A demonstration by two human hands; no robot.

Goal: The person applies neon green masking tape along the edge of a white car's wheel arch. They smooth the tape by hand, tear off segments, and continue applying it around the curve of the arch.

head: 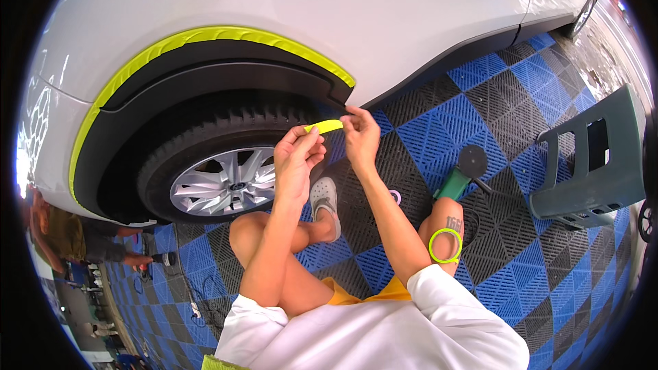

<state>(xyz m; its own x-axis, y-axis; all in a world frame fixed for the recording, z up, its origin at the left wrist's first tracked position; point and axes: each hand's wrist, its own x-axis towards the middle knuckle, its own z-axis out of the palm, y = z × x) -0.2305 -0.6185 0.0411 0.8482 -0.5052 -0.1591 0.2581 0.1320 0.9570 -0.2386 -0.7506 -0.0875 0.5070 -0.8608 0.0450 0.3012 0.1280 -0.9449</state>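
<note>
My left hand (299,159) and my right hand (362,139) hold a short strip of yellow masking tape (325,126) between them, one end each, in front of the car's tire (205,151). More yellow tape (205,35) runs along the top edge of the black wheel arch trim (221,64), on the light car body panel (288,5). A roll of yellow tape (432,256) rests on my knee. Behind my hands, the alloy wheel (237,186) is partly covered by my left hand and forearm.
A green polisher (453,183) with a dark round pad stands on the blue and black floor tiles (437,128). Near it lies a small tape roll (395,197). A dark green plastic stool (591,185) is at the right. Cables (198,293) and another person (77,234) are at the left.
</note>
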